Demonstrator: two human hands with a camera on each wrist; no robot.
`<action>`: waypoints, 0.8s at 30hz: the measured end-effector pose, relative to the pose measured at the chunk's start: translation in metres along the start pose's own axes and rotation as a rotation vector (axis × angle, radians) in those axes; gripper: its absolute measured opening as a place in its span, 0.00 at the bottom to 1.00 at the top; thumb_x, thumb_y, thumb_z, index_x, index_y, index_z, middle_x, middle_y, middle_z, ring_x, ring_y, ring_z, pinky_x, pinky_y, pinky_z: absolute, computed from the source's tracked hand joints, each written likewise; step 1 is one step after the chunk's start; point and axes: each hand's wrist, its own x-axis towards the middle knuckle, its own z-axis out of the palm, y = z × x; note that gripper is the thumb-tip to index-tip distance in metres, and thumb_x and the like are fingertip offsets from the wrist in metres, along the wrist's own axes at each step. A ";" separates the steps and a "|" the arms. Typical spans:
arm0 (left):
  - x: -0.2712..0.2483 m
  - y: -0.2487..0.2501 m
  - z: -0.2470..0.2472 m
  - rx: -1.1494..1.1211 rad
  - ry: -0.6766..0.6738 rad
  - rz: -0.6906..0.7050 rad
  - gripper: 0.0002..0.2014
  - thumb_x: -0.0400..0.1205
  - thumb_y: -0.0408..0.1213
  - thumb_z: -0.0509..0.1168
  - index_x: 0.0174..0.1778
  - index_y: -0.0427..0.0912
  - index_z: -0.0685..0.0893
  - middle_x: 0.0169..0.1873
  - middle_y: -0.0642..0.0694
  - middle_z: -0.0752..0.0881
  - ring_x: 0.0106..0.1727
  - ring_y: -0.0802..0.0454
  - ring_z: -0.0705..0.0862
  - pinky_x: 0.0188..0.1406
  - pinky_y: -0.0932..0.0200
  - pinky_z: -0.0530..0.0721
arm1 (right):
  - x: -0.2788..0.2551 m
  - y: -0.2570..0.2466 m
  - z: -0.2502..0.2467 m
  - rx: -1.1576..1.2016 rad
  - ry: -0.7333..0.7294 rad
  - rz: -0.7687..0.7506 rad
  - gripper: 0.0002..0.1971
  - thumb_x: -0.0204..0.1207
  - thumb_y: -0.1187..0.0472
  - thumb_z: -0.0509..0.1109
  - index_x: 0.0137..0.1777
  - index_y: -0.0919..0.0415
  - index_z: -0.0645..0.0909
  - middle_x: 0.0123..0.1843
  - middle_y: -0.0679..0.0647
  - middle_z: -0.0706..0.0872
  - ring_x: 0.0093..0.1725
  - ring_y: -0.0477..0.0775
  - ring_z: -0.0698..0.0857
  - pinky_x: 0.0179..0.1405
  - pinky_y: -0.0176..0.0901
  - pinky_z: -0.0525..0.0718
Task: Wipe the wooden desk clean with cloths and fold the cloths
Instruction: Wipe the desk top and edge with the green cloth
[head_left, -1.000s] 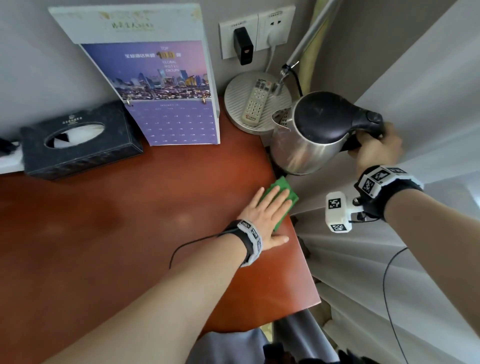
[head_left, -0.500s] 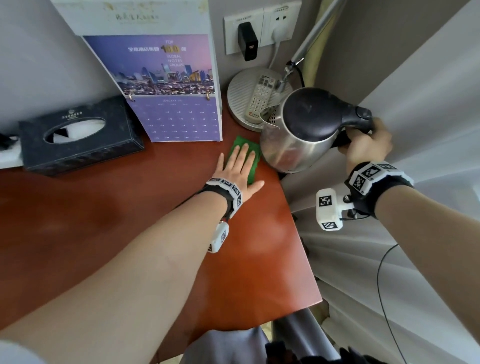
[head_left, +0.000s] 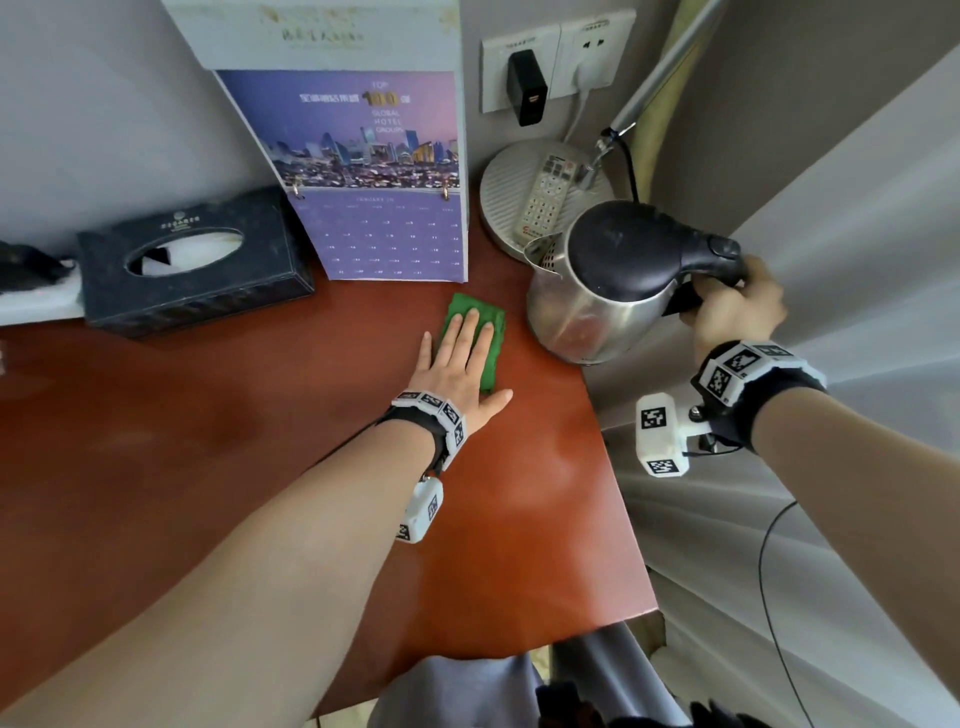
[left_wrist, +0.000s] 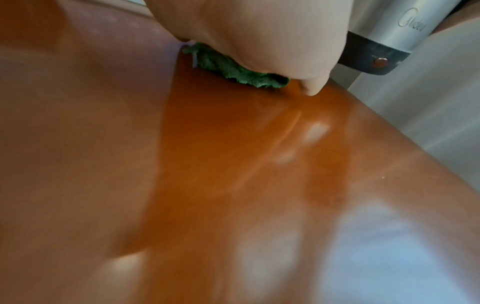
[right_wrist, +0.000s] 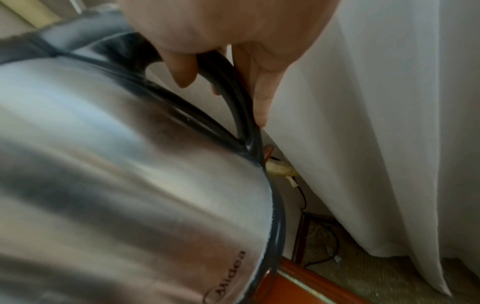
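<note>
My left fingers lie straight and flat on the green cloth, pressing it to the bench just in front of the calendar; my left hand reaches forward, forearm low over the wood; my right hand curls round the kettle handle, holding it, apparently lifted, over the bench's right edge beside the curtain.

Head camera looks down over the desk; both close wrist cameras share the kettle.
</note>
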 end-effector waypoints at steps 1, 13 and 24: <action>-0.007 -0.006 0.002 -0.011 -0.009 -0.022 0.45 0.82 0.70 0.43 0.87 0.47 0.35 0.85 0.47 0.31 0.86 0.48 0.34 0.84 0.35 0.43 | -0.001 0.001 0.005 -0.010 -0.007 -0.003 0.14 0.59 0.53 0.66 0.45 0.40 0.82 0.41 0.53 0.89 0.44 0.63 0.89 0.46 0.60 0.89; -0.015 -0.048 -0.007 -0.104 -0.052 -0.161 0.43 0.81 0.71 0.39 0.86 0.49 0.34 0.85 0.49 0.31 0.86 0.49 0.33 0.84 0.34 0.38 | -0.033 -0.011 0.044 -0.041 -0.065 -0.008 0.17 0.68 0.62 0.66 0.57 0.53 0.83 0.45 0.53 0.84 0.46 0.57 0.81 0.45 0.41 0.79; -0.001 -0.059 -0.003 -0.088 0.061 -0.068 0.43 0.81 0.70 0.42 0.87 0.50 0.39 0.86 0.51 0.35 0.87 0.49 0.36 0.83 0.32 0.42 | -0.032 0.003 0.055 0.070 -0.020 0.156 0.25 0.56 0.56 0.68 0.56 0.46 0.87 0.44 0.54 0.91 0.45 0.60 0.90 0.48 0.56 0.90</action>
